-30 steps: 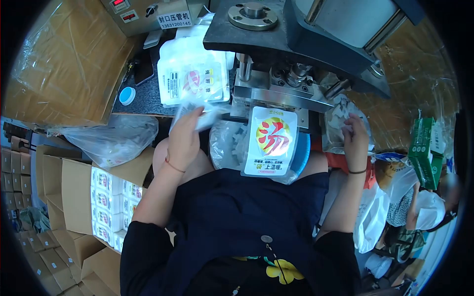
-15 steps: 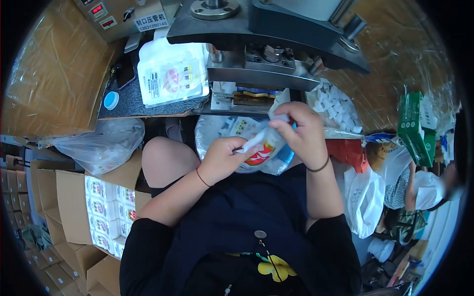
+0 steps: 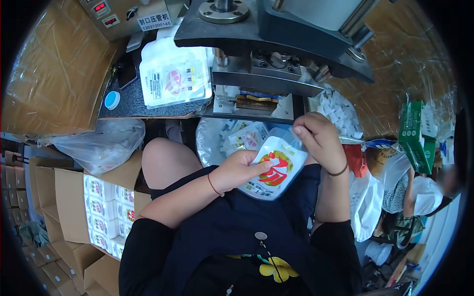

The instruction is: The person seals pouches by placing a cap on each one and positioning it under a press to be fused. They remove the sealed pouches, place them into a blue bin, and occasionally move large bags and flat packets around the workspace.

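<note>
A white printed plastic pouch (image 3: 277, 172) with a red and yellow-green emblem is in my hands above my lap. My left hand (image 3: 237, 172) grips its left side, thumb on the front. At the upper right corner, the fingers of my right hand (image 3: 320, 140) pinch the pouch's clear edge. Just beyond lies a round bin lined with clear plastic (image 3: 206, 145), with a printed pouch (image 3: 248, 137) and white scraps inside. The jaw of a metal press (image 3: 256, 101) sits past the bin, apart from both hands.
A stack of flat white pouches (image 3: 174, 81) lies on the dark worktop, near a blue-and-white cap (image 3: 112, 100). White cut pieces (image 3: 338, 113) are piled at right, near a green box (image 3: 412, 135). An open carton (image 3: 71, 204) holds rows of packs. Another person (image 3: 402, 190) is at far right.
The pouch has turned so its printed front faces up and shows more fully. My right hand has moved right and slightly down, still at the pouch's corner. The view has shifted slightly.
</note>
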Demonstrator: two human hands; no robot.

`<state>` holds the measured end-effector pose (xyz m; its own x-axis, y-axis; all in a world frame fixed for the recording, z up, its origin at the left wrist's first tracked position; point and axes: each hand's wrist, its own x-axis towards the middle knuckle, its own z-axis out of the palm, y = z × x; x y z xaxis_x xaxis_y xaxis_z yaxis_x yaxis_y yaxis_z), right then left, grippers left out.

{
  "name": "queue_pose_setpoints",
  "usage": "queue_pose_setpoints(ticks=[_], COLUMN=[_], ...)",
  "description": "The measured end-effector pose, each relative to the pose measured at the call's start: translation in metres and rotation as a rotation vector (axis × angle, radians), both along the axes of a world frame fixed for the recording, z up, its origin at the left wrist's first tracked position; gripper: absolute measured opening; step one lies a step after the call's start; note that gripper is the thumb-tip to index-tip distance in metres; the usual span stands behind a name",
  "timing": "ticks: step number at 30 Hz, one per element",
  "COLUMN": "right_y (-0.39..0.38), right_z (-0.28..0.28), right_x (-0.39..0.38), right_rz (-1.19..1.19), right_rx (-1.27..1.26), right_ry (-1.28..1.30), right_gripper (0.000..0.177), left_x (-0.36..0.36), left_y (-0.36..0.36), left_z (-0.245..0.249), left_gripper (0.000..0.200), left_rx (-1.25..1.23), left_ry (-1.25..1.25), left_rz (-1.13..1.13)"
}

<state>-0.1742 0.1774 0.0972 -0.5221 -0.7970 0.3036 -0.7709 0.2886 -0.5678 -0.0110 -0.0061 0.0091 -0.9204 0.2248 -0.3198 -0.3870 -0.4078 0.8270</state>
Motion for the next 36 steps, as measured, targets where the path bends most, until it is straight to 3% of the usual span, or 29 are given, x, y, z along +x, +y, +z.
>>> queue_pose_setpoints(ticks=[3,4,6,11,15,17,19,21,25,26,30,33,34,35,36], right_y=[0.004,0.002,-0.003,-0.002,0.001,0.005,0.012,0.019,0.045,0.049,0.042,0.045,0.046,0.049,0.048], right_z=[0.003,0.003,0.004,0.002,0.006,0.002,-0.001,-0.004,-0.029,-0.044,-0.062,-0.069,-0.072,-0.074,-0.068], right_x=[0.003,0.006,0.006,-0.005,-0.008,-0.012,-0.016,-0.026,-0.050,-0.063,-0.072,-0.070,-0.071,-0.071,-0.066], right_rz=[-0.043,-0.170,-0.104,0.036,0.131,0.027,-0.103,-0.250,-0.507,-0.416,-0.438,-0.439,-0.422,-0.404,-0.439], right_rx=[-0.082,-0.169,-0.107,0.058,0.155,0.077,0.055,0.079,0.431,0.478,0.396,0.279,0.216,0.154,0.179], right_ry=[-0.121,-0.199,-0.162,0.038,-0.099,-0.168,-0.068,0.206,0.357,0.340,0.224,0.260,0.317,0.372,0.459], right_gripper=[0.016,0.016,0.016,0.018,0.020,0.021,0.025,0.032,0.034,0.034,0.037,0.034,0.032,0.031,0.029], left_x=[-0.001,-0.003,-0.004,-0.001,0.000,0.000,0.001,0.001,-0.014,-0.022,-0.040,-0.037,-0.038,-0.043,-0.044], left_y=[0.005,0.003,-0.002,0.002,0.002,-0.002,-0.004,-0.007,-0.032,-0.040,-0.054,-0.057,-0.075,-0.093,-0.119], left_z=[-0.006,-0.008,-0.010,-0.003,-0.006,-0.013,-0.019,-0.022,-0.010,-0.010,0.008,-0.002,-0.009,-0.015,-0.008], left_gripper=[0.031,0.031,0.034,0.034,0.033,0.032,0.031,0.030,0.033,0.031,0.028,0.028,0.031,0.032,0.041], left_rx=[-0.116,-0.164,-0.256,0.029,0.203,0.185,0.179,0.182,0.189,0.170,0.147,-0.198,-0.545,-0.512,-1.082], left_ry=[0.073,0.079,0.087,-0.029,-0.064,-0.058,-0.046,-0.019,0.011,-0.016,-0.102,0.006,0.192,0.328,0.438], left_rz=[0.036,-0.003,-0.085,-0.057,-0.120,-0.124,-0.109,-0.065,0.116,0.127,0.144,0.345,0.485,0.673,0.867])
